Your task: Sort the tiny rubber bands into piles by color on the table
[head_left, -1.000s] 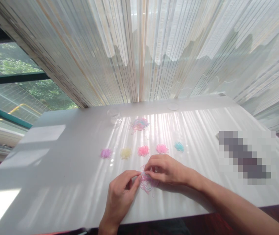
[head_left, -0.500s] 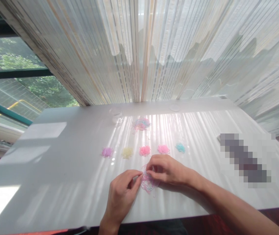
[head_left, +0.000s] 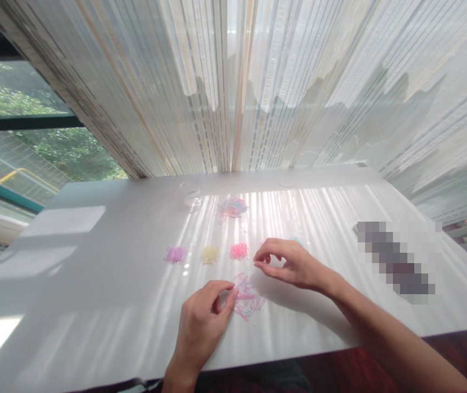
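A loose mixed pile of thin pink, lilac and pale blue rubber bands (head_left: 249, 299) lies on the white table (head_left: 126, 322) near its front edge. My left hand (head_left: 206, 311) rests at the pile's left side, thumb and forefinger pinched; what is between them is too small to make out. Above the pile's upper right, my right hand (head_left: 290, 262) pinches a thin, pale rubber band (head_left: 251, 267), faintly visible at the fingertips. Sorted heaps of purple bands (head_left: 175, 254), yellow bands (head_left: 209, 255) and hot-pink bands (head_left: 239, 250) form a row beyond. My right hand mostly hides teal bands (head_left: 296, 240) and a pink heap.
Farther back lie another mixed heap of bands (head_left: 232, 208), a clear round container (head_left: 192, 199) and a clear disc (head_left: 286, 183). A blurred-out object (head_left: 395, 262) lies at the right. Striped curtains (head_left: 233, 87) hang behind the table, beside a window (head_left: 40, 109).
My right hand has lifted away from the mixed pile, up and slightly right, now covering the pink heap. My left hand stays at the pile. The view has shifted slightly.
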Available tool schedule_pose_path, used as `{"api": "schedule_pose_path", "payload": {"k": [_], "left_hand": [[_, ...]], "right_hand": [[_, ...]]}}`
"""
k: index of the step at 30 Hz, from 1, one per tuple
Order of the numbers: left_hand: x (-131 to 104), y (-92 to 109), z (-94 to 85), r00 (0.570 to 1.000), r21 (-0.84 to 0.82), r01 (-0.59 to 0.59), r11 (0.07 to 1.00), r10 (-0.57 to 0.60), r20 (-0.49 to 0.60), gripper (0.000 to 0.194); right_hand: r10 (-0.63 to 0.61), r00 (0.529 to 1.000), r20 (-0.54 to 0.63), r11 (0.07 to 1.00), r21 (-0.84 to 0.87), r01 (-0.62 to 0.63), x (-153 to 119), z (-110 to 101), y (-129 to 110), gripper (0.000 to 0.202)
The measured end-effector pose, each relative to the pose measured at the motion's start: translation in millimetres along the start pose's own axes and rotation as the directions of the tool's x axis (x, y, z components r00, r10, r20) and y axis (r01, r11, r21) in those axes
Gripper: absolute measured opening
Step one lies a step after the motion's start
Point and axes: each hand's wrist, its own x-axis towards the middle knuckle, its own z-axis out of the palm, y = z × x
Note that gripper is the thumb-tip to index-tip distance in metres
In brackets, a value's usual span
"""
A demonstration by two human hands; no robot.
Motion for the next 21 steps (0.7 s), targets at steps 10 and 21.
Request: {"api": "schedule_pose_path", "payload": {"k": [10,21], "left_hand": [[-3,-3,2.6,1.000,0.021,0.002,1.000,-0.002,-0.001,0.011],[-1,0,1.0,1.000,0.018,0.026,1.000,-0.026,-0.005,0.014]], "right_hand": [[0.346,0.839,-0.420,0.882,-0.158,-0.443,-39,-95,44,0.046],[0.489,0.843,-0.223,0.849,-0.101,-0.519,-47,-86,56,0.046]]}}
